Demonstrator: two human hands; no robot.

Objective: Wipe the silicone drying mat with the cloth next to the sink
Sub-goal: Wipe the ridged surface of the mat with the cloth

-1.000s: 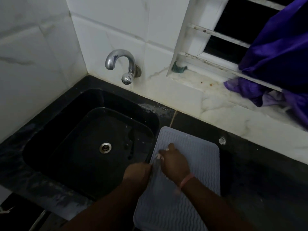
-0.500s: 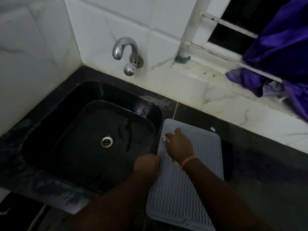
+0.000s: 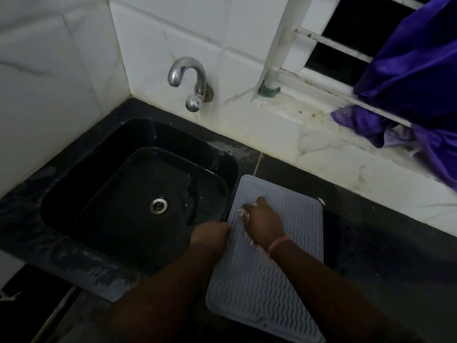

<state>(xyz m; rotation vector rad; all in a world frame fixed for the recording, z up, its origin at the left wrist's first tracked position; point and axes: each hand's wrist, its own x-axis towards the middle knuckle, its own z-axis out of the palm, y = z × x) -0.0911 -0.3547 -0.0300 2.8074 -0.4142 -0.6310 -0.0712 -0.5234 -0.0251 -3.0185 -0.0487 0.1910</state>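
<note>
Silicone drying mat (image 3: 277,263): grey, ribbed with wavy lines, rounded corners. Lies flat on the dark counter (image 3: 385,248), its left edge just beside the rim of the black sink (image 3: 138,194). Long axis runs from the person's body away toward the tiled back wall, tilted slightly to the right at the far end.

Cloth (image 3: 243,214): pale, mostly hidden. Only small pinkish-white bits show, at the fingertips and below the heel of the right hand; its full extent cannot be told.

Right hand (image 3: 264,225): palm down on the far half of the mat, fingers curled together over the cloth and pressing it to the ribs. A pink band circles the wrist. This hand is the one on the mat's surface; unwiped-looking mat stretches both ahead of the fingers toward the wall and behind the wrist toward the body, along the long axis.

Left hand (image 3: 210,235): closed in a loose fist at the mat's left edge, where mat meets sink rim. It appears to pin or pinch that edge, though the fingertips are hidden and the grip itself cannot be confirmed.

Judgement: wiping is under way; strokes would best follow the long axis, with the left hand steadying the edge so the mat does not slide toward the sink.

Surroundings: chrome tap (image 3: 190,82) on the tiled wall behind the sink; drain (image 3: 158,205) in the basin; purple fabric (image 3: 415,78) hanging at the window, well apart from the mat.
</note>
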